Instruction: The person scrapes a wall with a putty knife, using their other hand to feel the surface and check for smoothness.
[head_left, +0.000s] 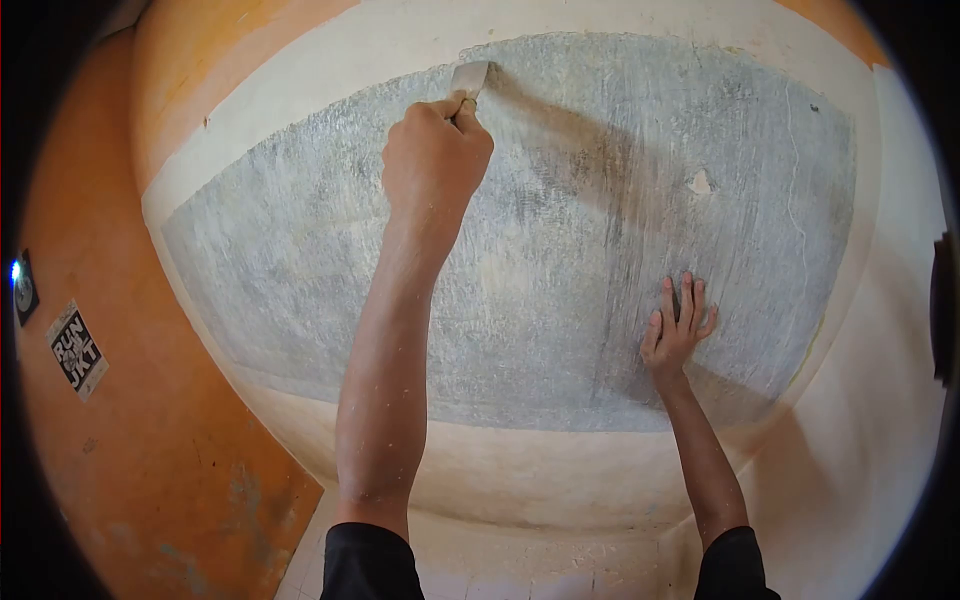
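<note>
My left hand (437, 150) is closed round a scraper (470, 76) with a flat metal blade. The blade is against the wall at the upper edge of a large grey, rough patch (540, 260), where it meets the cream border (400, 55). Most of the handle is hidden in the fist. Lower and to the right, my right hand (680, 325) lies on the grey patch with its fingers spread, holding nothing. Small pale specks dot my left forearm.
An orange wall (120, 330) on the left carries a black-and-white sticker (76, 350). A pale chip (700, 182) and a thin crack (795, 180) mark the grey patch. A white wall (890, 300) stands on the right, with a dark object (943, 310) at its edge.
</note>
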